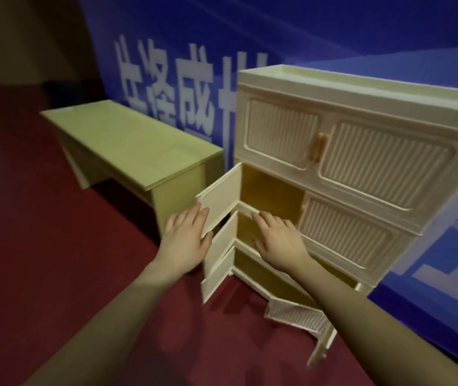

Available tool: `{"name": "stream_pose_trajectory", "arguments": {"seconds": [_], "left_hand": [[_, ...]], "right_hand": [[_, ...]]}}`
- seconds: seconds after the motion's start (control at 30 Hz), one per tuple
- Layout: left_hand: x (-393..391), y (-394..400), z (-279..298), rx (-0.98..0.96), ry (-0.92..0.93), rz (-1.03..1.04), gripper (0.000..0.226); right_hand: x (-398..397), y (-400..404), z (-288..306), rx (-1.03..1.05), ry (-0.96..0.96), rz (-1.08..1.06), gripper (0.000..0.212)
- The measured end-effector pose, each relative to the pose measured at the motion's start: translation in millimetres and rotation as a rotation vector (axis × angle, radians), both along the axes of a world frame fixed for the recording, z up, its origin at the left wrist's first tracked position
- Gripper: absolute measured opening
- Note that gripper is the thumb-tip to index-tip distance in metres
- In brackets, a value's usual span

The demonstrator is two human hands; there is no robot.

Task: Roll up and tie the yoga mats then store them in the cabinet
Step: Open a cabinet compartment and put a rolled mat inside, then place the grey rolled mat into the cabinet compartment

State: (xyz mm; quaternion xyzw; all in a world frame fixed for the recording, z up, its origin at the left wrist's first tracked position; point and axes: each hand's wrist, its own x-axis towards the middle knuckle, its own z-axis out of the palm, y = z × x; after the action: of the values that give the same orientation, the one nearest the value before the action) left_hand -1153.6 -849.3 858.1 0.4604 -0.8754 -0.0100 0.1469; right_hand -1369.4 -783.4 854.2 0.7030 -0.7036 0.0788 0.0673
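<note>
Reaching two hands at one cabinet (361, 140): left hand (184, 236) spread flat on swung-out door (219, 199), right hand (278, 240) spread, empty, at open shelf. One table (127, 143) left. Zero mats visible.

A pale wooden desk (127, 146) stands on a dark red floor (27, 246), its long side running close to a blue banner wall (278, 29); its top is bare and its slab legs are visible at both ends. The banner carries large white characters (166, 79), partly cut off; a dim brownish wall (27, 37) adjoins it at left.
</note>
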Motion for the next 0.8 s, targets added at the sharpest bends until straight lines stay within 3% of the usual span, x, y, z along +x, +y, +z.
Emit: {"name": "stream_pose_trajectory", "arguments": {"seconds": [0.13,0.37,0.47,0.63,0.8], "left_hand": [[90.1,35.9,-8.0,0.044,-0.027,0.148,0.068],[259.9,90.3,-28.0,0.072,0.027,0.424,0.062],[356.6,125.6,-33.6,0.138,0.017,0.537,0.061],[525.7,192.0,-39.6,0.084,-0.026,0.754,0.060],[673.4,264.9,-40.2,0.101,-0.049,0.953,0.072]], "right_hand": [[78.3,-1.1,-7.2,0.019,-0.013,0.158,0.055],[247.6,-1.1,-18.3,0.071,0.008,0.431,0.055],[342.7,4.0,-24.9,0.066,0.019,0.544,0.057],[528.5,31.0,-36.7,0.093,0.001,0.746,0.053],[696.4,65.5,-42.1,0.117,-0.059,0.946,0.054]]}}
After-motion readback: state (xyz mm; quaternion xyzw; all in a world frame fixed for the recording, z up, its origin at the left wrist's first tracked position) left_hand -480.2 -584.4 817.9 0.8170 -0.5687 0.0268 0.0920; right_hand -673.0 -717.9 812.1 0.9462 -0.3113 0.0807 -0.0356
